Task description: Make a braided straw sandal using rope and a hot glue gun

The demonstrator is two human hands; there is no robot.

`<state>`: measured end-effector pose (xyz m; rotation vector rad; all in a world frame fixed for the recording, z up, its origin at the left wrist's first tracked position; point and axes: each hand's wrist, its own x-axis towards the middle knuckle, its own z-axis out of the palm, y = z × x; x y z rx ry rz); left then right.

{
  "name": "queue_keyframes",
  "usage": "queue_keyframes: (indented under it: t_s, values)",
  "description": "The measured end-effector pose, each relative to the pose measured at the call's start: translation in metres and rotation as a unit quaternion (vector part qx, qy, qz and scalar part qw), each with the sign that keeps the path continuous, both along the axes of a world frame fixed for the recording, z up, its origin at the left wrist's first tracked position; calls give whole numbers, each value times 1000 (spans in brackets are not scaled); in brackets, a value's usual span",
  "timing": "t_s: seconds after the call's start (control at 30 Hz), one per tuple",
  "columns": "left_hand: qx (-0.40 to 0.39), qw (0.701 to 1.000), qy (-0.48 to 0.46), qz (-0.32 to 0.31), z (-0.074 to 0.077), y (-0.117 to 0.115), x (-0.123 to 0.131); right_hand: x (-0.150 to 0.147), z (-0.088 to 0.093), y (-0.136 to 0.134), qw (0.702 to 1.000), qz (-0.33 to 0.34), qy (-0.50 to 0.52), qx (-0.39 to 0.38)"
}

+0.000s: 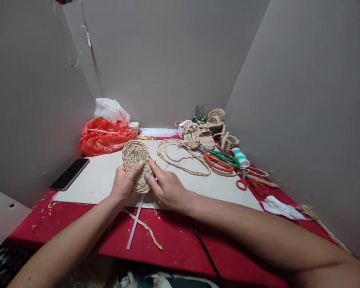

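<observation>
Between both hands is an oval sole [135, 152] of coiled, braided straw cord, tilted up so its spiral face shows. My left hand [124, 182] grips its left edge, thumb lying across the face. My right hand [165, 186] holds the lower right edge, thumb pressed on the coils; the fingers behind are hidden. Below the sole, a clear plastic glue stick [135, 224] lies slanting across the table edge area, beside a loose piece of straw cord [148, 230].
A white board [105, 180] covers part of the red table [180, 244]. Orange-handled and green-handled scissors [222, 159], red scissors [241, 184], braided cord [183, 164] and small woven slippers [192, 137] lie right. A phone [70, 174] and red plastic bag [105, 138] are left. Grey panels [168, 60] surround the table.
</observation>
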<state>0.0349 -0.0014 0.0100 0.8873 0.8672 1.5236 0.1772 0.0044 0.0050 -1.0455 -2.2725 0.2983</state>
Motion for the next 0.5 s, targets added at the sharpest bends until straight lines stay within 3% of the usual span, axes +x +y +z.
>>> queue_keyframes:
  t_s: [0.2, 0.3, 0.4, 0.5]
  values:
    - [-8, 1000, 4, 19, 2, 1, 1, 2, 9, 3, 999, 31, -8, -28]
    - [-14, 1000, 6, 12, 6, -1, -1, 7, 16, 8, 991, 36, 112, -64]
    - [-21, 1000, 7, -3, 9, -4, -3, 10, 22, 14, 939, 41, 309, -146]
    - [-25, 999, 13, -32, 9, -5, -3, 11, 25, 19, 885, 67, 406, -220]
